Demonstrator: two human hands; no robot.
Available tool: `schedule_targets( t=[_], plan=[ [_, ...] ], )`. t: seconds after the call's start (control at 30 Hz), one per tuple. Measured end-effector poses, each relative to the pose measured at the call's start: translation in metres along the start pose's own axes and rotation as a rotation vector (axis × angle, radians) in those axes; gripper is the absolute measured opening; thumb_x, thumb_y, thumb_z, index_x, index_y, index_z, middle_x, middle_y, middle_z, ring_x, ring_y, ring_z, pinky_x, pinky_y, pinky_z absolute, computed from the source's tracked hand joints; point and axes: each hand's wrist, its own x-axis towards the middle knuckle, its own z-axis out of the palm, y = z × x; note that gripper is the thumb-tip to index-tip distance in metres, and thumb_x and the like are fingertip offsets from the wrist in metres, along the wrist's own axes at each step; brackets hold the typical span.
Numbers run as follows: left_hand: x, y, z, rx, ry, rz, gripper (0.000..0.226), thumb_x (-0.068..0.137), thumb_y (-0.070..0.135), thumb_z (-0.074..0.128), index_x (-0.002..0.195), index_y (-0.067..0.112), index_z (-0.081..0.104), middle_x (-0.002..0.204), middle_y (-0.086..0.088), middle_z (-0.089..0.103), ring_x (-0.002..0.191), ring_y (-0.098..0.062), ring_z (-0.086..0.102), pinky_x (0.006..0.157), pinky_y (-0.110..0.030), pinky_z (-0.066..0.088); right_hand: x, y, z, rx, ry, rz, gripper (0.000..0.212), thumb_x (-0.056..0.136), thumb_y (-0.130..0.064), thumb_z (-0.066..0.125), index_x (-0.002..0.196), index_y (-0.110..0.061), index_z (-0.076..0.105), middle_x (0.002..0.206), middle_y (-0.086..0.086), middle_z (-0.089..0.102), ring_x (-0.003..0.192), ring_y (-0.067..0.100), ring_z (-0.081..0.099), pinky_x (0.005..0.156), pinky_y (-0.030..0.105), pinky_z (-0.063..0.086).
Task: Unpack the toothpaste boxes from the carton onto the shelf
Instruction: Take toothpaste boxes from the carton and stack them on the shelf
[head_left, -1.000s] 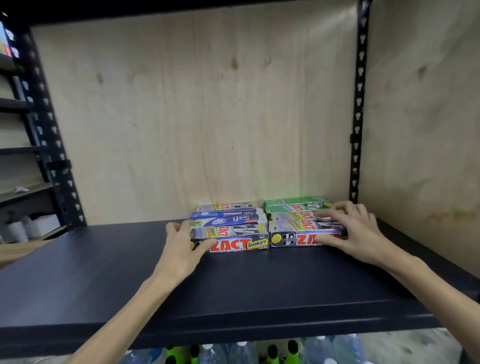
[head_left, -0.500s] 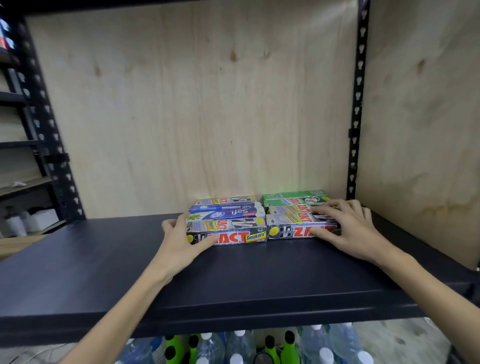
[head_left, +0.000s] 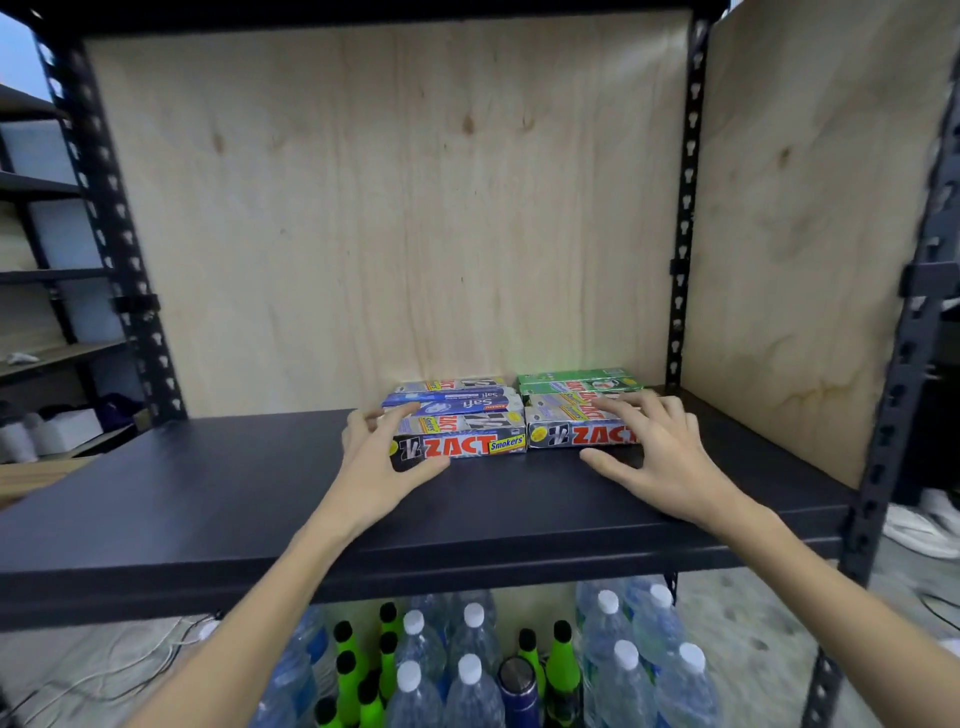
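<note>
Several toothpaste boxes lie in two side-by-side rows on the dark shelf (head_left: 208, 499), near its back right. The left row has a grey ZACT Smokers box (head_left: 467, 444) in front, a blue Safi box (head_left: 452, 402) behind it. The right row has a grey ZACT box (head_left: 576, 434) in front and a green box (head_left: 576, 382) at the back. My left hand (head_left: 379, 467) hovers at the left front box's end, fingers spread. My right hand (head_left: 660, 457) is spread over the right front box, fingertips near its top. The carton is not in view.
Plywood panels (head_left: 389, 208) close the shelf's back and right side. Black perforated uprights (head_left: 685, 208) stand at the corners. Under the shelf stand several water bottles (head_left: 472, 670) and green bottles (head_left: 561, 654). Another shelving unit (head_left: 47, 312) is at the left.
Both hands have lifted off and drawn back a little from the front boxes, fingers now spread. The boxes stay in place. The camera has tilted down, showing more of the bottles below.
</note>
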Motion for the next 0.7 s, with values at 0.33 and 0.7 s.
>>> schedule_targets(
  t=[0.33,0.7],
  plan=[
    [-0.121,0.008,-0.004,-0.015,0.237,0.216,0.052,0.087,0.034,0.077,0.133,0.035,0.055,0.136,0.017,0.044,0.134,-0.004,0.039,0.113,-0.027,0.029,-0.115,-0.102,0.01,0.313,0.202,0.067,0.053,0.089,-0.056,0.059,0.138,-0.038,0.05,0.122,-0.013,0.045,0.114,0.01,0.038,0.101,0.022,0.026],
    [-0.301,-0.114,0.086,0.005,0.21,-0.085,0.046,0.089,0.034,0.071,0.131,0.027,0.052,0.132,0.012,0.041,0.134,-0.009,0.038,0.112,-0.039,0.037,-0.284,-0.171,0.143,0.462,-0.031,0.237,0.052,0.09,-0.041,0.068,0.138,-0.034,0.048,0.127,-0.015,0.046,0.123,0.01,0.041,0.103,0.036,0.035]
  ],
)
